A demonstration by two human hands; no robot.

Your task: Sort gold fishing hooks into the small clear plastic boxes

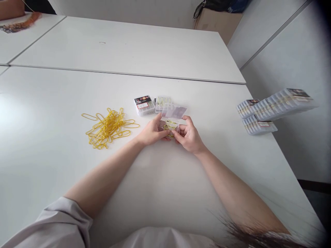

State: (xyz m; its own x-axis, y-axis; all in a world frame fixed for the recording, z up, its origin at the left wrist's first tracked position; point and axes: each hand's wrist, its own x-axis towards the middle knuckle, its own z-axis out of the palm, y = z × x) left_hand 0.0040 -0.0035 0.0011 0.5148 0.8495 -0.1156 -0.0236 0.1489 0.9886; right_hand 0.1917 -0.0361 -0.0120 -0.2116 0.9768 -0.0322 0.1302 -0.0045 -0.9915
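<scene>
While the white desk spreads beneath everything we handle, rows of clear boxes stand near its right edge, well apart from us. A loose heap of yellow rubber bands lies to the left of our hands. Our left hand has its fingers clamped on the left side of an open box, while our right hand grips the right side; the box is before us, its clear lid tipped up. Just behind it sit a black-labelled box and, beside that, a clear box. Small yellow-green pieces lie inside the box we hold; whether our right thumb touches them, we cannot tell.
</scene>
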